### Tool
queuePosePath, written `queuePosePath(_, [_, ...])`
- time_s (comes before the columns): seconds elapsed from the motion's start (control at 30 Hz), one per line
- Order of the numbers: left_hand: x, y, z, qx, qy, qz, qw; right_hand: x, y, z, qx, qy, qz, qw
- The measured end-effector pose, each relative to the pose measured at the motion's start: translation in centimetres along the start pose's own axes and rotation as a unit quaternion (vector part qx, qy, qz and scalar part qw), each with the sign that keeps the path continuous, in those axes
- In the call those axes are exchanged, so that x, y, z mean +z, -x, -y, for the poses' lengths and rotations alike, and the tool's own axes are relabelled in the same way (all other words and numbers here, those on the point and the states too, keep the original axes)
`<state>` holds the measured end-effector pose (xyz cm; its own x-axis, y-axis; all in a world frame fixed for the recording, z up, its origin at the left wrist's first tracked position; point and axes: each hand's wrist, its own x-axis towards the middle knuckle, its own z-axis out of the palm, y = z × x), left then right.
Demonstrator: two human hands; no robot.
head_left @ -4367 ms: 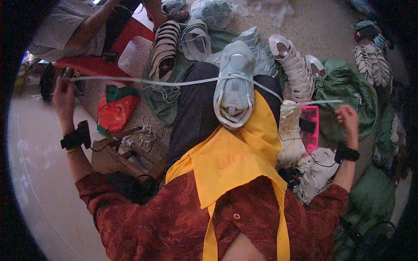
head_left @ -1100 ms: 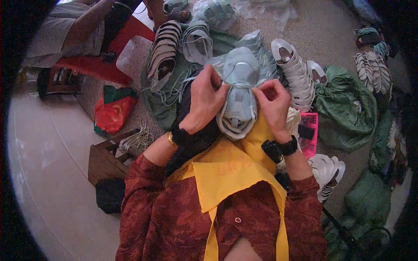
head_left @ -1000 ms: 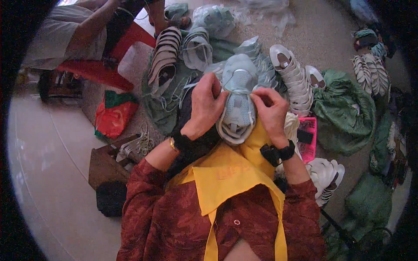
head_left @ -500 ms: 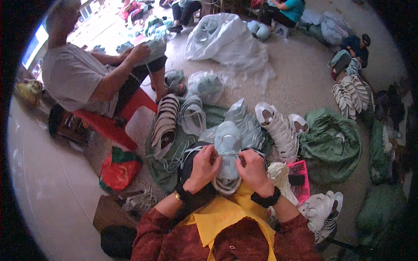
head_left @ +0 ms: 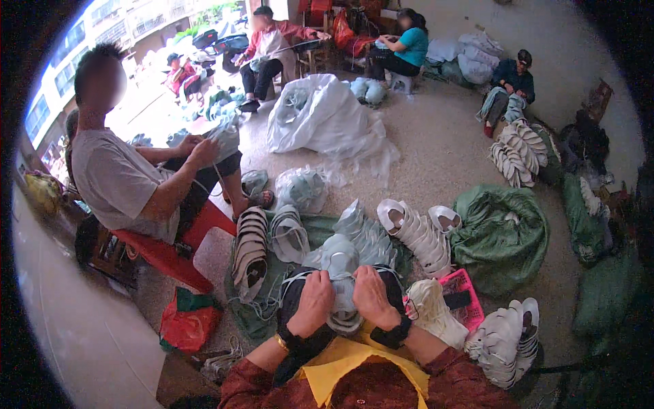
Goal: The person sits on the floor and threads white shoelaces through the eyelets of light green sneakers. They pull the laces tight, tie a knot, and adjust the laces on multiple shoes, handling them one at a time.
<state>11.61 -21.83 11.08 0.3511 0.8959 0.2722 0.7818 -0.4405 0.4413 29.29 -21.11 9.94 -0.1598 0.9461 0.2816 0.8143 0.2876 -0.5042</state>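
A pale blue-grey shoe upper (head_left: 338, 253) rests on my lap, its rounded toe pointing away from me. My left hand (head_left: 312, 304) pinches a light shoelace at the left side of the upper's opening. Across from it, my right hand (head_left: 375, 298) is closed on the lace at the right side. A short stretch of the lace (head_left: 340, 275) shows between the two hands; the fingertips are partly hidden. Below my hands lies a yellow cloth (head_left: 334, 365).
Stacked uppers (head_left: 251, 253) stand ahead on a green sheet, with white ones (head_left: 417, 235) to the right. A pink basket (head_left: 469, 315), a green sack (head_left: 501, 235) and a red bag (head_left: 189, 320) lie around me. At left, a person (head_left: 126, 177) sits on a red chair, handling an upper.
The view has tilted up, showing more of the room and other people. My hands remain at the upper, a little closer together, with the lace between them.
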Motion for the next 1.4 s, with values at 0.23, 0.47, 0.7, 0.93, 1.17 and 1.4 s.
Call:
queuePosePath(0.23, [0.1, -0.5, 0.0, 0.034, -0.079, 0.044, 0.995, -1.2, 0.3, 0.2, -0.085, 0.04, 0.02, 0.995])
queuePosePath(0.47, [0.6, -0.4, 0.5, 0.017, -0.043, 0.028, 0.999, -2.0, -0.9, 0.5, -0.167, 0.17, 0.105, 0.965])
queuePosePath(0.7, [0.5, -0.1, 1.1, 0.011, 0.052, -0.026, 0.998, -1.7, -0.3, 1.4, -0.189, -0.019, 0.006, 0.982])
queuePosePath(0.93, [0.6, -0.4, 2.4, 0.005, 0.099, 0.01, 0.995, 0.4, -0.8, 2.4, -0.128, -0.066, 0.015, 0.989])
queuePosePath(1.17, [0.5, -0.2, 1.5, -0.02, 0.09, -0.004, 0.996, 1.2, -1.7, 2.8, -0.127, 0.03, 0.054, 0.99])
queuePosePath(1.4, [1.3, -0.5, 2.6, -0.04, 0.141, -0.032, 0.989, 1.8, -1.2, 2.5, -0.116, 0.02, 0.051, 0.992])
